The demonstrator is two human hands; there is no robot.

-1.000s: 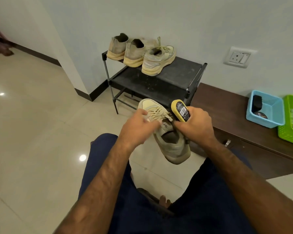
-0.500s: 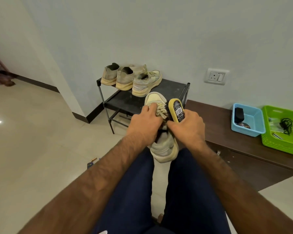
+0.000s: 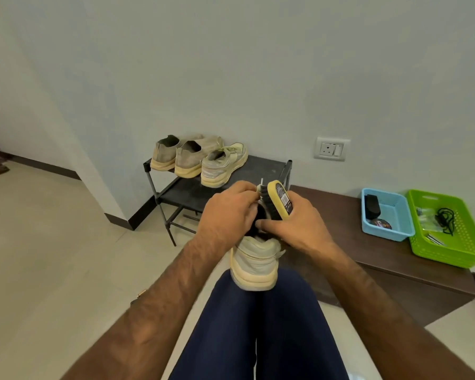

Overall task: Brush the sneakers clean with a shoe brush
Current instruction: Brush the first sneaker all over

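A pale beige sneaker (image 3: 255,266) rests heel-down on my knees, its toe pointing away from me. My left hand (image 3: 226,218) grips its upper near the laces and hides the front of the shoe. My right hand (image 3: 295,223) holds a yellow-backed shoe brush (image 3: 280,200) with dark bristles against the shoe's opening. Three more beige sneakers (image 3: 198,160) stand in a row on the black shoe rack (image 3: 263,165) behind.
A dark wooden bench (image 3: 340,215) runs along the wall on the right. On it sit a blue basket (image 3: 395,229) with a black brush and a polish tin, and a green basket (image 3: 455,242) with cords. A wall socket (image 3: 331,148) is above.
The sneaker has been drawn closer and tipped up, so its heel now rests on my knees. The camera has tilted upward. Both hands stay on shoe and brush.
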